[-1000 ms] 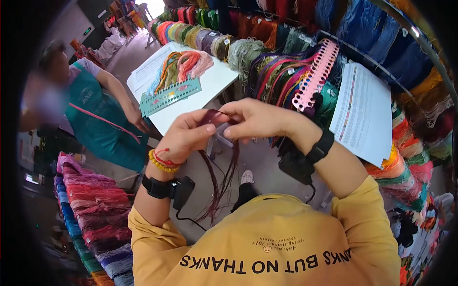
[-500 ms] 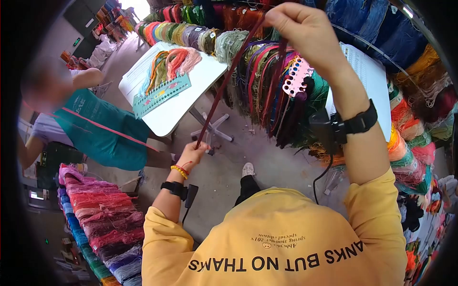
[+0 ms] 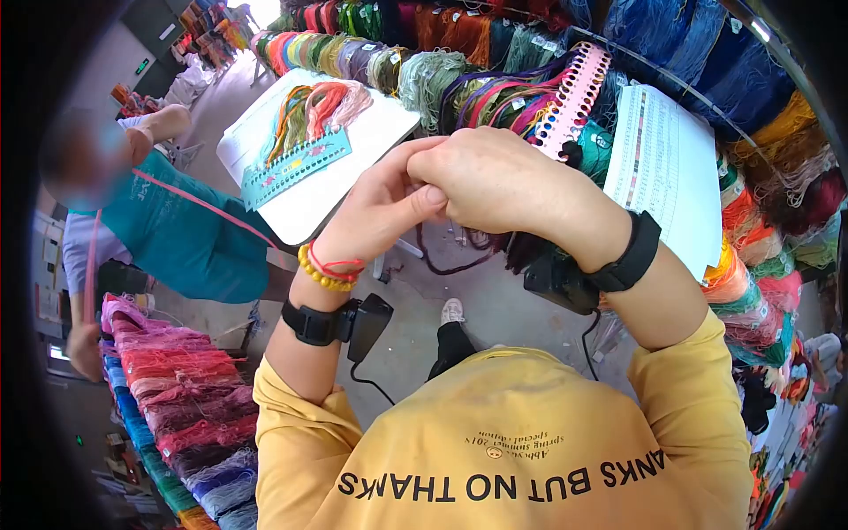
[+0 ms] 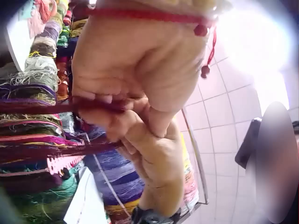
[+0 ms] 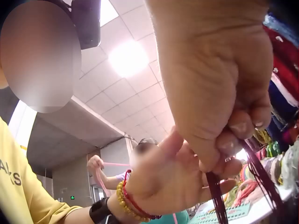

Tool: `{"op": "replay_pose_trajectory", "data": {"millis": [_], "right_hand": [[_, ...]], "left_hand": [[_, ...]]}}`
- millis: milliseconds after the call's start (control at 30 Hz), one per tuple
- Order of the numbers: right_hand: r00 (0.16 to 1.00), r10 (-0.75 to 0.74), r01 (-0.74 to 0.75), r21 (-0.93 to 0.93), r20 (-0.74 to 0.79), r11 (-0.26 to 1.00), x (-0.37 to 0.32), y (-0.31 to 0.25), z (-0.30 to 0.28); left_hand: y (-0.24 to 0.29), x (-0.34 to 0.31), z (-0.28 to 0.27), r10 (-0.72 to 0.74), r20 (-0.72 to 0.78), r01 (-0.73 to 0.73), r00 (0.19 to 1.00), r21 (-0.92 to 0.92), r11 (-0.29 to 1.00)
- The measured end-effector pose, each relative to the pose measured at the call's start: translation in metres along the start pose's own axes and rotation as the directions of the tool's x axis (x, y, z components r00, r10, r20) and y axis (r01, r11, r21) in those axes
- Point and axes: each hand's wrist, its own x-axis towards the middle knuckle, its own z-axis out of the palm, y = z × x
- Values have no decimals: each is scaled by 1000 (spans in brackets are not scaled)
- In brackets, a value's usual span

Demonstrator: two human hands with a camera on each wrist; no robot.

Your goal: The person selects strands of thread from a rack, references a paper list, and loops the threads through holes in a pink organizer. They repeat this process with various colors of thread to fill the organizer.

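My two hands meet in front of my chest in the head view, the right hand (image 3: 508, 181) overlapping the fingertips of the left hand (image 3: 380, 208). Between them they hold a hank of dark maroon embroidery thread (image 4: 42, 108). In the right wrist view two lengths of the thread (image 5: 217, 198) hang from the right hand's curled fingers. The left hand's fingers curl by the same thread in the left wrist view, touching the right hand. Below the hands, a loose loop of thread (image 3: 442, 269) dangles in the head view. Most of the gripped part is hidden by the fingers.
A white table (image 3: 305, 221) holds a green punched card (image 3: 300, 168) with coloured threads. Racks of yarn hanks (image 3: 428, 84) run beyond the hands, with a pink punched card (image 3: 574, 102) and printed sheets (image 3: 662, 177) on them. Another person in a teal apron (image 3: 194, 234) stands at left.
Half a second ago the hands were far apart, the right raised, with maroon thread stretched between them. Now they have come together. The other person's arms have moved, spreading a pink strand.
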Motion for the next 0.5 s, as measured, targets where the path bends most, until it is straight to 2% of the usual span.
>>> {"op": "replay_pose_trajectory", "data": {"millis": [100, 133, 233, 333, 433, 500], "right_hand": [[998, 56, -54, 46, -35, 997, -8, 2, -9], [998, 39, -37, 60, -43, 998, -12, 7, -13], [999, 48, -49, 120, 10, 992, -19, 14, -22], [996, 10, 3, 148, -88, 989, -18, 17, -12], [986, -2, 41, 227, -170, 973, -19, 18, -4], [982, 12, 44, 286, -189, 957, -23, 22, 1]], "left_hand": [[-1, 0, -20, -295, 71, 286, 953, 113, 951], [0, -4, -15, -269, -12, 266, 963, 174, 948], [-2, -9, -26, -351, 31, 339, 936, 190, 922], [-10, -6, -15, -215, 49, 206, 975, 144, 968], [-10, -3, 0, -217, -6, 217, 976, 5, 976], [-10, -4, -10, -292, 13, 292, 956, -53, 955]]}}
